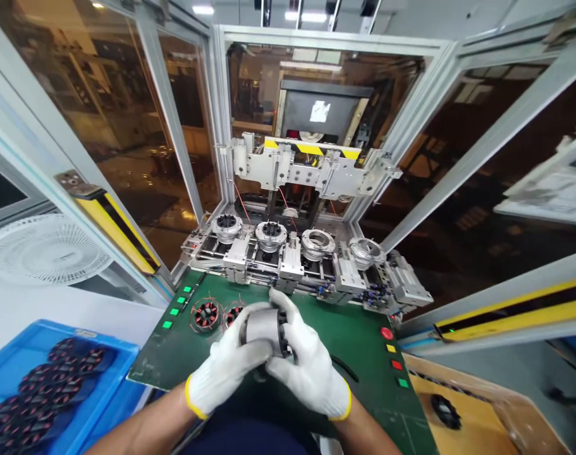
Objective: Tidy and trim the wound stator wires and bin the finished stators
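A grey stator core [263,331] with a black toothed rim lies on its side between my two gloved hands, above the green table. My left hand [233,354] wraps round its left end, thumb across the front. On the right, my right hand [304,360] grips the black-rimmed end with curled fingers. Both gloves are white with yellow cuffs. Just beyond my left hand, a wound stator [206,315] with red-orange wire rests on the table. A second wound stator [232,314] beside it is partly covered by the left glove.
Behind the hands runs a row of round metal fixtures; a left one [270,235] holds a black part, while a right one [318,243] shows an open ring. A blue crate [121,357] of wound stators stands left. Push buttons [387,333] line the right edge. Yellow light-curtain bars [119,230] flank the frame.
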`<state>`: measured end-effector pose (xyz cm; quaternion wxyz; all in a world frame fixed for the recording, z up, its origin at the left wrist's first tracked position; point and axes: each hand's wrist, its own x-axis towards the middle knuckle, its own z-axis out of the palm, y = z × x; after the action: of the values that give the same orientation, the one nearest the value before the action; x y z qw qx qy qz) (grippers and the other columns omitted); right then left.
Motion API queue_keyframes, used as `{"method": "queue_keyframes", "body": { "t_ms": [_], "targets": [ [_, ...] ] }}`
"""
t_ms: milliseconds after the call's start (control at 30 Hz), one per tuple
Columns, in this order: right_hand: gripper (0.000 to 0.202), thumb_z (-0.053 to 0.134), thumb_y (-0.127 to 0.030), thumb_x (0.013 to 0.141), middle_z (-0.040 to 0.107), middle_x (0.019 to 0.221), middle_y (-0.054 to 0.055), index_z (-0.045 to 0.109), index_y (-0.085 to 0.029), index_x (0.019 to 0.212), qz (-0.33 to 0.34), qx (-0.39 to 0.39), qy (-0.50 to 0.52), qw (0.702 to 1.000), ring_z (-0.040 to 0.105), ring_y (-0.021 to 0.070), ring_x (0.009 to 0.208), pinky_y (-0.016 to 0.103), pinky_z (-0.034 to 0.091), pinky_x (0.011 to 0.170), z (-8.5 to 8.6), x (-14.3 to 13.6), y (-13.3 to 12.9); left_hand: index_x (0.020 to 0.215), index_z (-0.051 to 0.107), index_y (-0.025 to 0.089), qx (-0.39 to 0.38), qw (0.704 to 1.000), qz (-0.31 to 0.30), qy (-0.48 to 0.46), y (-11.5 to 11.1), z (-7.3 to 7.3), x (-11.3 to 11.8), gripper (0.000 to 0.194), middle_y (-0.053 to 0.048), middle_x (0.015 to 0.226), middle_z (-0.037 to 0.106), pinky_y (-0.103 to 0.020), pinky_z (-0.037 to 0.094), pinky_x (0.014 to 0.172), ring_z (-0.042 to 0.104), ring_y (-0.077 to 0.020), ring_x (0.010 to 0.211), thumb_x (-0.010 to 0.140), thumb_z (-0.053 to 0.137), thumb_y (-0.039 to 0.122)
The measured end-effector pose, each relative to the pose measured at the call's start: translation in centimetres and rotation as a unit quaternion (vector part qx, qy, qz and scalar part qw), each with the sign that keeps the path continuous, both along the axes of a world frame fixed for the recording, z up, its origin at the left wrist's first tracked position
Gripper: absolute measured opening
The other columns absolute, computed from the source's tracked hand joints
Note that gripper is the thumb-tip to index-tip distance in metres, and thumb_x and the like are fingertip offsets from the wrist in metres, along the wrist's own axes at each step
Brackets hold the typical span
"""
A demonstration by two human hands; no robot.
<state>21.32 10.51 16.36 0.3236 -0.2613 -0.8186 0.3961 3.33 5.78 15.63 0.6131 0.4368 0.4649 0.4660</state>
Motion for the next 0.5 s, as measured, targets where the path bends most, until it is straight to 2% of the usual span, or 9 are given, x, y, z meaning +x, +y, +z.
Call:
{"method": "queue_keyframes", "body": {
  "t_ms": [67,133,233,300,400,500],
  "targets": [
    [0.033,0.055,-0.045,0.091,0.025,0.153,0.007,0.059,-0.021,0.114,-0.004,-0.022,-0.028,0.999,0.045,0.0252,0.125,0.034,0.039,0.103,0.4,-0.1,0.2,0.136,0.039,0.021,0.001,0.997,0.06,0.053,-0.1,0.6,-0.3,0.072,-0.01,0.113,0.063,-0.026,0.053,0.065,0.061,-0.0154,0.077,0.072,0.069,0.031],
    [0.028,0.052,-0.038,0.093,0.026,0.152,0.006,0.058,-0.021,0.114,-0.007,-0.037,-0.052,0.998,0.047,0.0235,0.123,0.033,0.04,0.101,0.7,0.0,0.3,0.134,0.04,0.024,-0.031,0.991,0.089,0.099,-0.3,0.8,-0.8,0.071,-0.007,0.108,0.064,-0.025,0.052,0.063,0.06,-0.0135,0.071,0.07,0.069,0.026],
    [0.028,0.05,-0.03,0.093,0.03,0.15,0.003,0.056,-0.024,0.119,0.004,-0.046,-0.059,0.997,0.046,0.0224,0.124,0.032,0.038,0.104,1.0,-0.8,0.0,0.132,0.04,0.019,-0.062,0.99,0.095,0.082,-0.3,0.5,-1.1,0.062,-0.003,0.084,0.064,-0.023,0.047,0.049,0.056,-0.0119,0.056,0.076,0.062,0.035],
    [0.033,0.049,-0.029,0.093,0.034,0.148,0.003,0.053,-0.025,0.125,-0.005,-0.062,-0.04,0.997,0.05,0.0219,0.121,0.033,0.038,0.104,0.8,-2.0,-0.3,0.13,0.04,0.017,-0.066,0.988,0.109,0.083,-0.2,0.1,-0.8,0.06,-0.003,0.079,0.063,-0.023,0.045,0.046,0.054,-0.0122,0.053,0.078,0.058,0.041],
    [0.042,0.049,-0.032,0.092,0.041,0.144,0.003,0.047,-0.025,0.133,-0.031,-0.114,-0.006,0.993,0.056,0.0216,0.112,0.035,0.041,0.102,0.1,-3.3,-0.3,0.133,0.038,0.02,-0.06,0.981,0.119,0.14,-0.2,-0.4,-1.0,0.057,-0.008,0.099,0.065,-0.026,0.051,0.055,0.059,-0.0144,0.063,0.083,0.052,0.043],
    [0.047,0.052,-0.038,0.09,0.056,0.129,0.003,0.046,-0.024,0.134,0.015,-0.161,0.011,0.987,0.06,0.0227,0.103,0.034,0.048,0.093,0.3,-2.5,1.6,0.139,0.033,0.022,-0.027,0.979,0.058,0.192,-0.7,-1.1,-2.4,0.061,-0.009,0.114,0.063,-0.029,0.053,0.07,0.061,-0.016,0.073,0.082,0.051,0.037]
  ]
}}
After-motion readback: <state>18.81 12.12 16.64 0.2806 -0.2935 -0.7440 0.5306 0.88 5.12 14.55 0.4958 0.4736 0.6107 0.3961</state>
